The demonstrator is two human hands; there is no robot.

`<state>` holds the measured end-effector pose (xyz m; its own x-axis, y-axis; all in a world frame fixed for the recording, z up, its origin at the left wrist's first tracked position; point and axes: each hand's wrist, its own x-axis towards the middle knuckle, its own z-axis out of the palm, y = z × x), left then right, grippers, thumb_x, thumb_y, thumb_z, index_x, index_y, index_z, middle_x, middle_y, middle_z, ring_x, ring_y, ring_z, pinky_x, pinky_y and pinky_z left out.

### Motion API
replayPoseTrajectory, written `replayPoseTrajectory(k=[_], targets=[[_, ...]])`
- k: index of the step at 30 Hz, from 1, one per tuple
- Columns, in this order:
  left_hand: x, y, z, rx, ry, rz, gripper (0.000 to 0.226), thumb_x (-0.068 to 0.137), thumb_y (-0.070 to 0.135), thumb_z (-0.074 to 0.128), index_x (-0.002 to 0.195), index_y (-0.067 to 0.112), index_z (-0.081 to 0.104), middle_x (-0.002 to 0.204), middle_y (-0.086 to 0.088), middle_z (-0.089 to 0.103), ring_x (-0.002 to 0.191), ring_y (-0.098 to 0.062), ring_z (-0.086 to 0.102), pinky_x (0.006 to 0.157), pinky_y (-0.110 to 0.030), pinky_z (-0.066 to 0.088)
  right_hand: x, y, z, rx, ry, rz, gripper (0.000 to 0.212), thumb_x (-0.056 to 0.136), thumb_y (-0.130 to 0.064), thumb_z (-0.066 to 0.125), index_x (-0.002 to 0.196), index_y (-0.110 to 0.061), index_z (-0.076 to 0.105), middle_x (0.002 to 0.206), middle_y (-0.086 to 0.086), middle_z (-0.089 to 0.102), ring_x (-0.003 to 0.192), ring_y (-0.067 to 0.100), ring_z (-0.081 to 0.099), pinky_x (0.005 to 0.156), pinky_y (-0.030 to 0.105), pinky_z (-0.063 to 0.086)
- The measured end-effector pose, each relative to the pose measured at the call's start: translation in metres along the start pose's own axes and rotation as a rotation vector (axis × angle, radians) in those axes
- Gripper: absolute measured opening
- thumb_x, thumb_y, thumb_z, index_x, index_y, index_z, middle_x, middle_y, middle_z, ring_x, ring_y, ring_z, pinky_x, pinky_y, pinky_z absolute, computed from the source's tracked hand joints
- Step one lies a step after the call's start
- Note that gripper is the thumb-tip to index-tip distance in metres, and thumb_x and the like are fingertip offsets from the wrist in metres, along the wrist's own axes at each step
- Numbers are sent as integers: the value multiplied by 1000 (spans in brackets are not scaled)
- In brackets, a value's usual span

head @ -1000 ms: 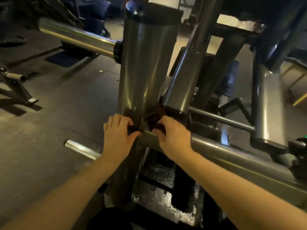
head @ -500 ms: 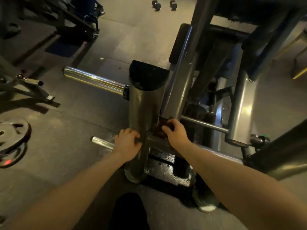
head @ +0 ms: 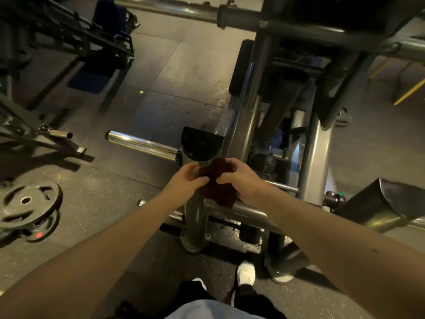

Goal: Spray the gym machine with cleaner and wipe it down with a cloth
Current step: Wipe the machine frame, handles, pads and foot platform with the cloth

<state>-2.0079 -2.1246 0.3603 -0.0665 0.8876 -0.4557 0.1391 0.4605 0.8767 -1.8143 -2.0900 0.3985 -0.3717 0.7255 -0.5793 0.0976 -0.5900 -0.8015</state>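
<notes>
A dark brown cloth [head: 218, 183] is bunched between both hands, in the air in front of the gym machine's grey upright post [head: 195, 215]. My left hand [head: 186, 180] pinches the cloth's left edge. My right hand [head: 241, 178] grips its right side, and the lower part of the cloth hangs down over the machine's horizontal bar [head: 243, 212]. The post has a black cap [head: 201, 143] and a chrome peg [head: 140, 143] sticking out to the left. No spray bottle is in view.
Stacked weight plates [head: 27, 208] lie on the floor at the left. Another machine's frame [head: 46, 125] stands at the far left. A grey angled arm [head: 381, 208] juts in at the right. My white shoe [head: 246, 272] is near the machine's base.
I have risen, so the view is higher. Both hands lifted off the joint at the post's base and now hold the cloth up between them.
</notes>
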Motion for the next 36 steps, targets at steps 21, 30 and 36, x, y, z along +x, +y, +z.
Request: replayPoseTrajectory(k=[21,30,36], targets=[[-37,84,34,157,122,181,9,96,13,69,101,20,73,121,7,69,108,-12,68,94,-29,56,2,-76,-59,-537,-435,32,57,81,-7,65,135,-16,50,122,17,66,108,33,71,96,49,59],[-28,93,7,262,78,279,31,86,16,81,113,26,69,100,15,71,99,3,67,83,-15,57,23,-84,-27,-477,-424,47,74,81,-9,71,145,-29,38,128,13,62,112,32,69,99,49,58],[-1,88,-47,277,-143,321,36,92,14,76,123,29,64,105,8,69,101,1,68,81,-20,58,33,-84,8,-406,-293,51,54,89,0,67,137,-18,52,128,17,65,114,33,69,104,49,54]])
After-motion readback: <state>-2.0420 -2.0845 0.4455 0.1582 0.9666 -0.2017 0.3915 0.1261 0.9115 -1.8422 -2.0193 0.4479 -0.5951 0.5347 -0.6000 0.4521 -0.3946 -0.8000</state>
